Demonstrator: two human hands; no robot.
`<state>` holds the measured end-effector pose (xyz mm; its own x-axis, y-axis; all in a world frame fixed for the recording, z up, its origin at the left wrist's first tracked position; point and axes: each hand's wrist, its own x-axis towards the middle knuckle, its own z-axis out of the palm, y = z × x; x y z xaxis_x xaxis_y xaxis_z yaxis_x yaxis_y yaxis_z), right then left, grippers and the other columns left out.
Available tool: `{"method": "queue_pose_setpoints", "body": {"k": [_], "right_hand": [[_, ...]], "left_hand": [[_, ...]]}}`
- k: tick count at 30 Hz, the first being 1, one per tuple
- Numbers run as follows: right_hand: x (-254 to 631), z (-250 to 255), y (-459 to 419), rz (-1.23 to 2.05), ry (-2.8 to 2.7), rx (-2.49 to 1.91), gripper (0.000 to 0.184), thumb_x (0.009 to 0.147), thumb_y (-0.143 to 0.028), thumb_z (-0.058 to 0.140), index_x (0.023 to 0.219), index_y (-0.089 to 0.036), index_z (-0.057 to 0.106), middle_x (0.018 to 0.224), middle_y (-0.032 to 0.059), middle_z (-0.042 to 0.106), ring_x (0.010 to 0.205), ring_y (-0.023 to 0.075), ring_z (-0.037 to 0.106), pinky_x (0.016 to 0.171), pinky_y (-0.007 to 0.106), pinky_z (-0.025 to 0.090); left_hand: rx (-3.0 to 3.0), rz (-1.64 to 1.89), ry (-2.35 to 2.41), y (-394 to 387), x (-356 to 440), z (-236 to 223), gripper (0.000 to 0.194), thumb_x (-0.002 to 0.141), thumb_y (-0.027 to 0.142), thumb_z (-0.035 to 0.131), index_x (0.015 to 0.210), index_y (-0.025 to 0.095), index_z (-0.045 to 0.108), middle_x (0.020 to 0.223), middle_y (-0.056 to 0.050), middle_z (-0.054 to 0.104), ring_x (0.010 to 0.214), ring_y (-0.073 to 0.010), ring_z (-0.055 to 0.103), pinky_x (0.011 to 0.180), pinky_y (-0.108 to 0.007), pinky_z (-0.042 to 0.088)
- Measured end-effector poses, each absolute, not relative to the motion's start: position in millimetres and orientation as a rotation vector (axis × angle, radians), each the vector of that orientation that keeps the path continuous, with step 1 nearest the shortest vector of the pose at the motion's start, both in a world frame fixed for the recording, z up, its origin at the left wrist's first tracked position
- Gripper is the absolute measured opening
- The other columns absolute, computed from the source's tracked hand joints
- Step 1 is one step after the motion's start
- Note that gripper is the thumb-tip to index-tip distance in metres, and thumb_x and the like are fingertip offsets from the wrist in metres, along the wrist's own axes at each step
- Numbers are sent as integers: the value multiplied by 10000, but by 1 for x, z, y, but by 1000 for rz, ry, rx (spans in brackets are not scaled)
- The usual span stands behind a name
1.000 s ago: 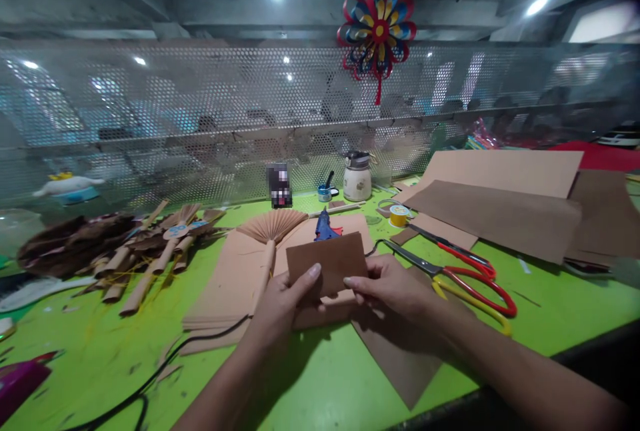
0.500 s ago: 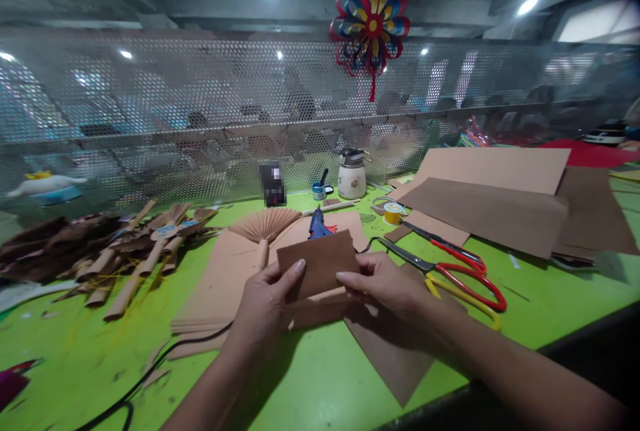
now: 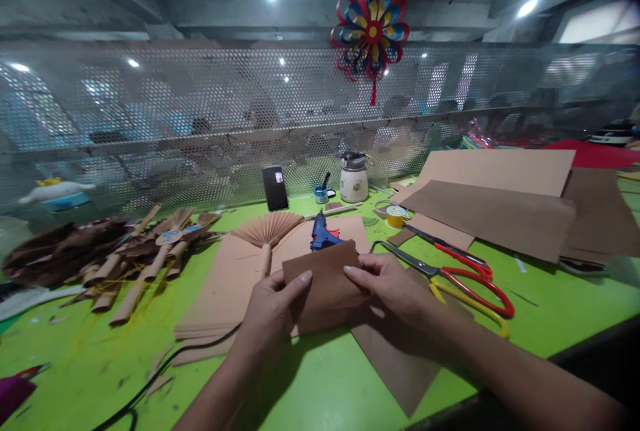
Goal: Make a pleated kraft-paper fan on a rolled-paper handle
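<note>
Between my two hands is a small piece of brown paper (image 3: 324, 281), held upright above the green table. My left hand (image 3: 274, 304) pinches its left side, thumb on the near face. On the right side, my right hand (image 3: 387, 284) grips it near the upper corner, thumb also in front. Just behind the paper lies a blue glue gun (image 3: 323, 232) on a stack of tan paper (image 3: 215, 298). A pleated paper fan (image 3: 267, 228) with a rolled handle rests on that stack. Under my right forearm is a brown sheet (image 3: 400, 364).
Scissors with red handles (image 3: 465, 278) and others with yellow handles (image 3: 483, 308) lie right of my hands. Rolled paper pieces (image 3: 145, 264) are heaped at left. Large paper sheets (image 3: 495, 211) fill the right back. A black cord (image 3: 165, 361) crosses the left front.
My right thumb has moved up along the paper's right edge, and the paper now sits slightly lower against the table. The whole view has shifted a little. Both hands keep hold of the paper.
</note>
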<state>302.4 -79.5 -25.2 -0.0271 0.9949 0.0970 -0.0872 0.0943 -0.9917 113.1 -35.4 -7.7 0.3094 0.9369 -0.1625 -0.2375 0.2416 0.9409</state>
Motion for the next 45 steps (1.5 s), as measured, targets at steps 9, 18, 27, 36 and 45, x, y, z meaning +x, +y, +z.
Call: {"method": "queue_pose_setpoints", "body": {"k": [9,18,27,36,45], "right_hand": [[300,-37,-77,1214,-1451,-1116,303,802,-407,661,766,-107,680,690,39,584,625,130,495,542,234,362],[301,-39,-78,1207,-1517,-1204,282,777,-373,683,644,-140,598,602,2,503,584,120,455,520,235,329],[306,-29,-78,1094,-1474,-1295,364,811,-476,623,639,-159,580,554,-22,496,490,97,435,466,225,328],[377,28,-92,612,-1391,-1380,394,792,-531,617,745,-142,657,681,37,637,575,115,523,583,258,429],[454,-8,-152,100,-2123,-2106,270,900,-324,487,883,-157,698,864,109,655,772,210,595,674,285,409]], "left_hand": [[1447,851,1036,-15,96,-5,415,661,473,731,880,122,700,723,-59,697,666,-192,622,567,-249,440],[1989,612,1011,-18,99,-15,383,845,481,528,815,135,689,768,-66,688,725,-206,592,625,-268,423],[2035,568,967,-15,100,-19,377,869,492,481,772,154,616,715,-28,599,701,-182,536,612,-258,391],[1973,397,877,-19,105,-24,398,843,523,498,724,150,574,632,12,492,600,-134,423,535,-237,319],[2123,259,791,-26,110,-25,376,857,483,482,681,165,580,638,-5,547,632,-158,484,587,-258,364]]}}
